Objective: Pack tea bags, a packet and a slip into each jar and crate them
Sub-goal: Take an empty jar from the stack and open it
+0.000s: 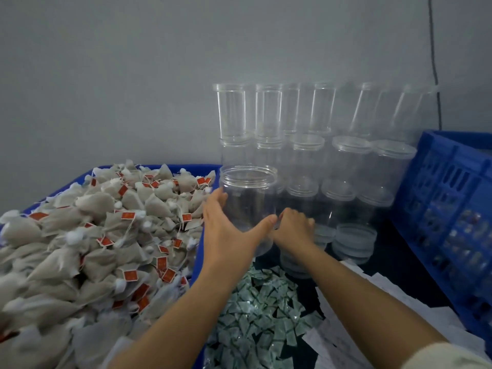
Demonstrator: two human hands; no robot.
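My left hand (226, 230) spread wide round clear open jar (249, 206), thumb across front wall, fingers on far left side. My right hand (292, 226) just right of jar, fingers curled low against its base; what they grip, cannot tell. Heap of tea bags (87, 243) in blue tub (198, 265) left of hands. Green packets (255, 315) below hands, white slips (354, 315) beneath right forearm. Stacked empty jars (319, 145) beyond hands; blue crate (447, 209) to right.

I am working with my left hand (226, 230) and right hand (292, 225) bare, forearms uncovered, and I am wearing a pale cream sleeve (447, 355) showing at my right upper arm.
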